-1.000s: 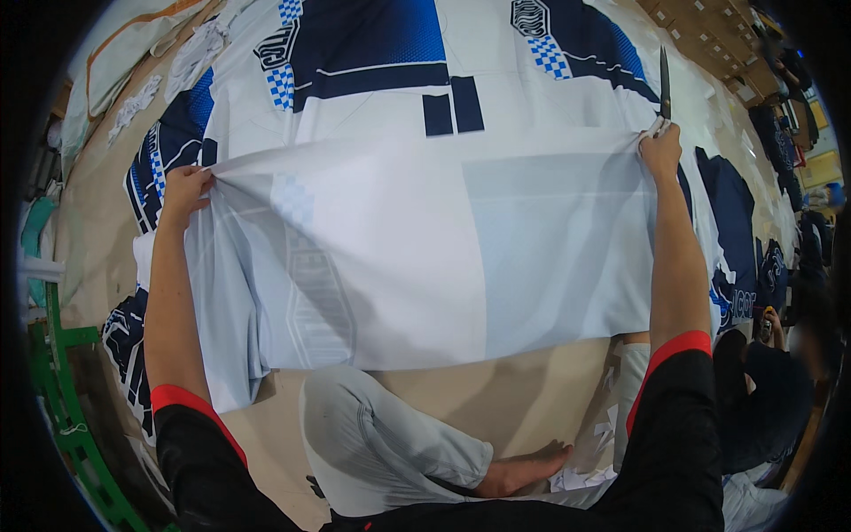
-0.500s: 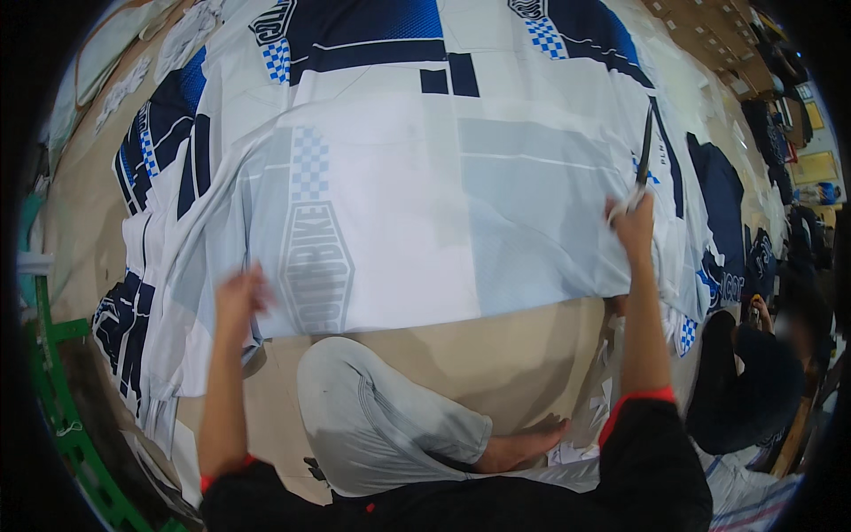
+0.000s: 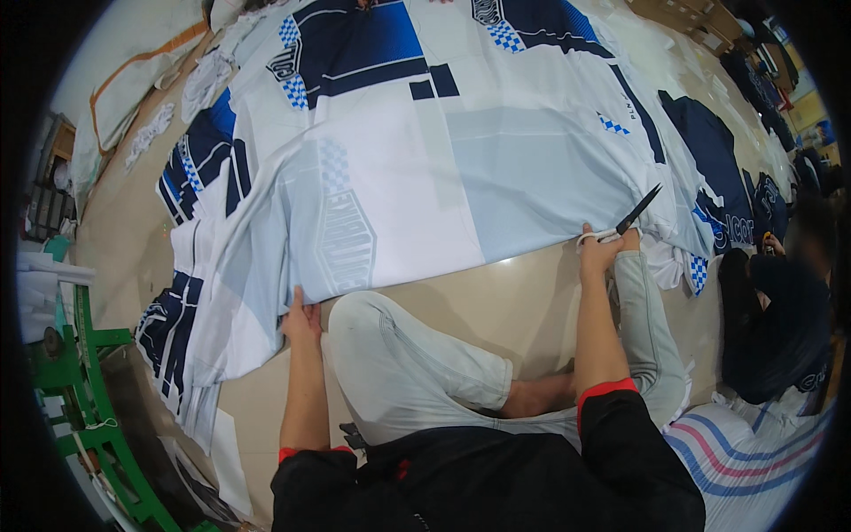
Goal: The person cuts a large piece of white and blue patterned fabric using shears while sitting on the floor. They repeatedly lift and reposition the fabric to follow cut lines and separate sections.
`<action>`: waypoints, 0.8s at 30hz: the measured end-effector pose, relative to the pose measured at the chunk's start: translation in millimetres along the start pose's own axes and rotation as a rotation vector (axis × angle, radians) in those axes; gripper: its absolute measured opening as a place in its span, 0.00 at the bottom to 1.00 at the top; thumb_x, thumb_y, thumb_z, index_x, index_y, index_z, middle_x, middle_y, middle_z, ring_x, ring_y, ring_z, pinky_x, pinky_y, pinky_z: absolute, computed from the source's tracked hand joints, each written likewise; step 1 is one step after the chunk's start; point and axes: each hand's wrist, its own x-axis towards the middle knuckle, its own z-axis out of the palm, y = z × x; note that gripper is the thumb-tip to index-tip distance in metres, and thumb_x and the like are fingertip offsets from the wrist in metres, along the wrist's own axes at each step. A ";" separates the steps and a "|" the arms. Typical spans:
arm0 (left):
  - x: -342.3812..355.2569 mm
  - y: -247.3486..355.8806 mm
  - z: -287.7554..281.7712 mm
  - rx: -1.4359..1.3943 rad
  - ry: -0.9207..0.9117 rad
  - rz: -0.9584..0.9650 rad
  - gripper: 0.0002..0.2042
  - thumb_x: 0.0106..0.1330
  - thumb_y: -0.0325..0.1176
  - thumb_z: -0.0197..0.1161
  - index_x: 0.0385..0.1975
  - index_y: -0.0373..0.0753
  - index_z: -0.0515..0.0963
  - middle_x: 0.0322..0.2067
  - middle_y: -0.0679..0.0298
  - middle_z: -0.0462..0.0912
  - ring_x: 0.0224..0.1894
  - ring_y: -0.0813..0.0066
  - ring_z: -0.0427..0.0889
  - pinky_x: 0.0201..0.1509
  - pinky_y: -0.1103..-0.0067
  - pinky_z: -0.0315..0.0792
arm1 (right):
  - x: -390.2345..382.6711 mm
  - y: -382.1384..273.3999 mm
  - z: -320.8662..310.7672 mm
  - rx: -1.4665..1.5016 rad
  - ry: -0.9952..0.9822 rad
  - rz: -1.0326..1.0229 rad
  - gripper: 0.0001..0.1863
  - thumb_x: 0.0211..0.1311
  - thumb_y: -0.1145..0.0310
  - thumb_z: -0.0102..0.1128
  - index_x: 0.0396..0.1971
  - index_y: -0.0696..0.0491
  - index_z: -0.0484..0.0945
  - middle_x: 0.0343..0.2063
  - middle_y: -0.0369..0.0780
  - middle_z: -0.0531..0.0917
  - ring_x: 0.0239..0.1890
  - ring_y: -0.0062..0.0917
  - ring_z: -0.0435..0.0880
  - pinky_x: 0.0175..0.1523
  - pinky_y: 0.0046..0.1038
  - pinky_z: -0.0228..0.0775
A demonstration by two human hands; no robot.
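A wide sheet of white fabric (image 3: 417, 195) is spread over the floor in front of my crossed legs, its pale underside up with a faint grey-blue print showing through. My left hand (image 3: 303, 317) is closed on its near edge, left of my knee. Scissors (image 3: 636, 211) with white handles and dark blades are in my right hand (image 3: 600, 254), pointing up and to the right. That hand is at the sheet's near right edge; whether it also grips the cloth is hard to tell. Beyond lie printed navy, blue and white panels (image 3: 368, 44).
A co-worker (image 3: 771, 328) in dark clothes sits at the right. Navy cloth (image 3: 705, 146) lies between us. Green metal framing (image 3: 106, 434) stands at the lower left, and a striped sack (image 3: 745, 452) at the lower right. Cardboard boxes (image 3: 687, 16) are at the far right.
My left hand has come down and right onto the fabric's near edge. My right hand has lowered toward me with the scissors, now tilted right. The view has shifted.
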 end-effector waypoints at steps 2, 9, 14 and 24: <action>-6.9 -5.2 -17.3 0.118 0.005 -0.009 0.23 0.62 0.24 0.75 0.51 0.27 0.69 0.44 0.53 0.81 0.46 0.61 0.84 0.53 0.64 0.83 | 5.9 4.8 -3.5 -0.025 0.067 -0.062 0.45 0.52 0.68 0.79 0.64 0.62 0.59 0.56 0.58 0.77 0.58 0.53 0.79 0.62 0.43 0.72; -7.7 -23.2 -58.4 0.185 -0.060 0.090 0.16 0.66 0.22 0.69 0.46 0.24 0.67 0.43 0.50 0.79 0.43 0.61 0.84 0.54 0.67 0.84 | 21.7 31.0 -36.1 0.136 -0.094 -0.003 0.46 0.51 0.73 0.74 0.70 0.53 0.57 0.58 0.56 0.77 0.59 0.52 0.79 0.63 0.45 0.71; -14.1 -33.0 -76.3 0.164 -0.103 0.057 0.16 0.66 0.22 0.69 0.45 0.25 0.67 0.42 0.52 0.79 0.38 0.62 0.85 0.47 0.71 0.86 | 29.0 29.9 -31.8 0.047 -0.092 -0.040 0.46 0.52 0.73 0.74 0.70 0.52 0.57 0.56 0.57 0.78 0.58 0.53 0.80 0.62 0.45 0.71; -41.3 -19.5 -23.2 0.548 0.348 0.393 0.18 0.61 0.24 0.75 0.43 0.25 0.72 0.39 0.49 0.83 0.26 0.64 0.85 0.27 0.71 0.84 | 17.5 17.8 -42.0 0.084 -0.139 -0.086 0.48 0.53 0.73 0.75 0.72 0.49 0.55 0.54 0.55 0.80 0.54 0.50 0.83 0.58 0.42 0.74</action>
